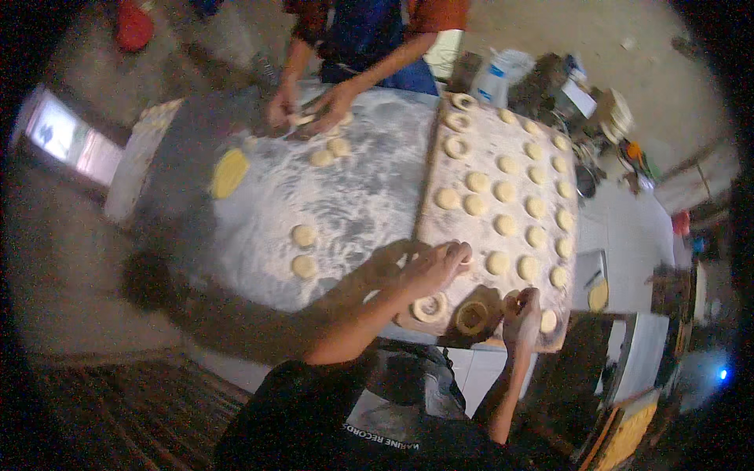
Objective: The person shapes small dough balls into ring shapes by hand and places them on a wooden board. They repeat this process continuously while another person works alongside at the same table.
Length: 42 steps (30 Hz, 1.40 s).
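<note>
Over the near part of a flour-dusted board (pixel 487 135), my left hand (pixel 437 269) has its fingertips pinched together. A pale bit shows just below those fingertips, though I cannot make out whether it is gripped. My right hand (pixel 521 315) is closed above the board's near right side, with its fingers curled; whatever they hold, if anything, is hidden. One dough round (pixel 548 320) lies beside it on the right. Between my hands and the front edge are a dough ring (pixel 429 307) and a shaded dough ring (pixel 472 317). Several flat dough rounds (pixel 505 191) stand in rows farther up the board.
Left of the board stretches a floured table (pixel 369 173) with loose dough rounds (pixel 303 250) and a yellow oval piece (pixel 230 173). Across it, a co-worker's hands (pixel 310 111) handle dough. A tray (pixel 591 271) lies to the right, and bags and boxes (pixel 577 98) sit at the back right.
</note>
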Motion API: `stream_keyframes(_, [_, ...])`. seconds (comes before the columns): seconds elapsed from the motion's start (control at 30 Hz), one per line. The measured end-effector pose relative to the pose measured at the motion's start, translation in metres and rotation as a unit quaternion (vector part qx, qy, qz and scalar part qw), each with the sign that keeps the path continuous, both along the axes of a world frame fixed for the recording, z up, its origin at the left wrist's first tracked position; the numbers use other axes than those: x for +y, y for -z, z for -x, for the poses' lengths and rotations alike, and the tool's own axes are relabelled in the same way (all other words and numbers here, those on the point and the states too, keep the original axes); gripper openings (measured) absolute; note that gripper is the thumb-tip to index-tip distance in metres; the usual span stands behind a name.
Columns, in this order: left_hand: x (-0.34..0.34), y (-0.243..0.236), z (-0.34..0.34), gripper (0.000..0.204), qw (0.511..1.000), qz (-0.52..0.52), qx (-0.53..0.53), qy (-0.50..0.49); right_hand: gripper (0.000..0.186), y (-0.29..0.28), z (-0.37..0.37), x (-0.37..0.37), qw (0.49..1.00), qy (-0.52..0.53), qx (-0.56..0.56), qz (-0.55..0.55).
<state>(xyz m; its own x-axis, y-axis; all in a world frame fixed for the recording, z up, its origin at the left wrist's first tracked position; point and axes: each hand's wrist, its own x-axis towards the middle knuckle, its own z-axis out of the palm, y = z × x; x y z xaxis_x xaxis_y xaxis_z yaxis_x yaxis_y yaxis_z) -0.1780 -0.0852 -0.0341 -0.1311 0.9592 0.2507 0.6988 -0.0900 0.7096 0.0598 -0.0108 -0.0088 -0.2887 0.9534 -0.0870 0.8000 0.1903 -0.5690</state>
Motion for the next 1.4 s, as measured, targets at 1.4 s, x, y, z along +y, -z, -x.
stream_keyframes(1.4, [-0.193,0.007,0.133,0.039,0.866,-0.193,-0.435,-0.151,0.059,-0.02,0.281,-0.149,0.855,-0.171,0.361,0.331])
